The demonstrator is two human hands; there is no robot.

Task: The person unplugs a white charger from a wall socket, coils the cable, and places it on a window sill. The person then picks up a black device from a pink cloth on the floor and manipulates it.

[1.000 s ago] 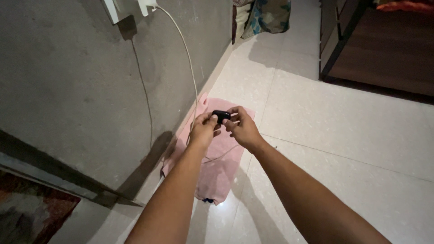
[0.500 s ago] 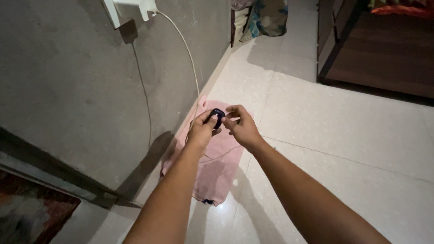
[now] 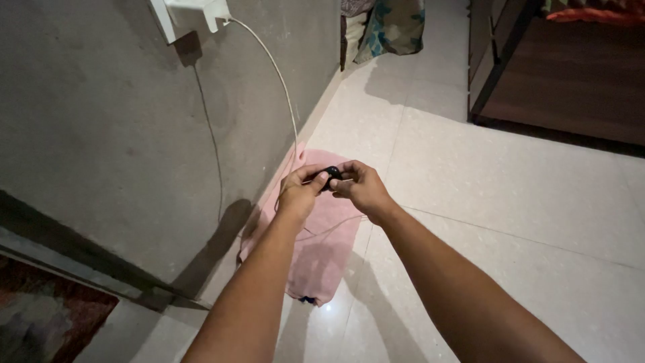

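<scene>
Small black rounded device [image 3: 331,175]: grasped between left hand [image 3: 300,191] and right hand [image 3: 361,189], above pink cloth [image 3: 321,242] on pale tiled floor [image 3: 510,202], near grey wall [image 3: 101,121].

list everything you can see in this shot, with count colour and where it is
small dark object: 1, black, held between the fingertips of both hands above the cloth
cloth: 1, pink, flat on the floor beside the wall
cable: 1, white, runs from the plug down the wall towards the hands
plug: 1, white, high on the wall at top left
wall: 1, grey, left side
floor: 1, pale tiles, right and centre
patterned fabric: 1, blue and tan, top centre by the wall
dark wooden furniture: 1, brown, top right
left hand: 1, pinching the object
right hand: 1, pinching the object
</scene>
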